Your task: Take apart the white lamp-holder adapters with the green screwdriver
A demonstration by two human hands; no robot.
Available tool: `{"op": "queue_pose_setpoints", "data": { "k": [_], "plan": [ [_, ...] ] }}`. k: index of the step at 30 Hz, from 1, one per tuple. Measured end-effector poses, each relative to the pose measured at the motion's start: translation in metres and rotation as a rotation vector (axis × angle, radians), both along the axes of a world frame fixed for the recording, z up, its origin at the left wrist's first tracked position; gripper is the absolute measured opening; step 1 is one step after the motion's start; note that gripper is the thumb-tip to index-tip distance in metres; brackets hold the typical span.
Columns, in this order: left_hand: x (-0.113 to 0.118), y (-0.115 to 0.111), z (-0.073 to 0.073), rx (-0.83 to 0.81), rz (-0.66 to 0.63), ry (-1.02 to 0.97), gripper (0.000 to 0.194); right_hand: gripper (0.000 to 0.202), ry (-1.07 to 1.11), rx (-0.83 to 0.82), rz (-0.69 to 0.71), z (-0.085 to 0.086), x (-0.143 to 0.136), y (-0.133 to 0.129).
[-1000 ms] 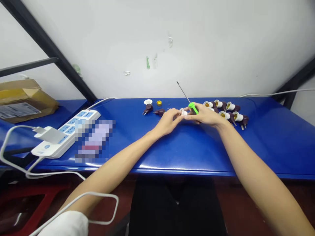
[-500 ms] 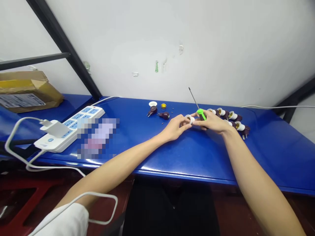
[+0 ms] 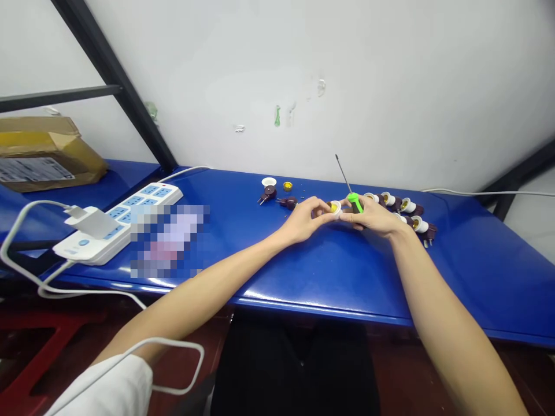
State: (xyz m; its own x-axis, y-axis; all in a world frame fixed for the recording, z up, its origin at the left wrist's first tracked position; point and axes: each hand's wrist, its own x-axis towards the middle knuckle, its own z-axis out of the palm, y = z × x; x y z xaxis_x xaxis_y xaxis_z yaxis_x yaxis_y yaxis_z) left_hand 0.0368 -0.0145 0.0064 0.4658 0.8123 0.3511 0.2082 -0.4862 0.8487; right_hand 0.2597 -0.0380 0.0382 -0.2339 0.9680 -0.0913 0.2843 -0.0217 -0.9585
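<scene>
My left hand (image 3: 303, 219) is closed, its fingertips pinching a brass threaded shell (image 3: 333, 207) at the mouth of a white lamp socket (image 3: 337, 212). From the other side, my right hand (image 3: 375, 216) grips that socket by thumb and fingers. The same hand keeps a screwdriver with a green and black handle (image 3: 355, 202), its shaft pointing up toward the wall. Beyond my left hand lie a white ring (image 3: 269, 182), another brass shell (image 3: 287, 186) and two dark brown plug bodies, one (image 3: 267, 193) with its prongs showing.
Several white and brown plug-in lamp sockets (image 3: 420, 224) stand grouped right of my right hand. At the left are a white power strip (image 3: 87, 248) with a charger (image 3: 93, 222), a blurred-out flat object (image 3: 173, 240) and a cardboard box (image 3: 52, 153). A white cable loops over my left arm.
The brass shell now shows between my left fingertips at the socket's mouth, where only the white rim was visible before. My right hand still holds the screwdriver. The view has shifted slightly.
</scene>
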Motion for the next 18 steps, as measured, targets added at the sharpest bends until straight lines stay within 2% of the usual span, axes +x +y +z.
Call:
{"op": "queue_pose_setpoints", "data": {
  "k": [3,6,11,15,18],
  "plan": [
    [-0.003,0.003,0.005,0.026,0.012,0.005,0.017,0.049,0.016,0.036,-0.004,-0.002,0.000,0.002],
    [-0.005,0.005,0.006,0.044,-0.015,0.029,0.013,0.043,0.017,0.022,0.053,-0.001,-0.002,0.001],
    [-0.010,0.010,0.004,0.097,-0.022,0.094,0.018,0.051,-0.026,0.013,0.018,0.002,-0.012,-0.004],
    [-0.014,0.015,0.005,0.114,0.002,0.119,0.014,0.051,-0.077,0.092,-0.021,-0.007,-0.019,0.002],
    [-0.016,0.017,0.009,0.142,0.057,0.151,0.010,0.040,-0.131,0.220,-0.043,-0.015,-0.016,0.010]
  ]
}}
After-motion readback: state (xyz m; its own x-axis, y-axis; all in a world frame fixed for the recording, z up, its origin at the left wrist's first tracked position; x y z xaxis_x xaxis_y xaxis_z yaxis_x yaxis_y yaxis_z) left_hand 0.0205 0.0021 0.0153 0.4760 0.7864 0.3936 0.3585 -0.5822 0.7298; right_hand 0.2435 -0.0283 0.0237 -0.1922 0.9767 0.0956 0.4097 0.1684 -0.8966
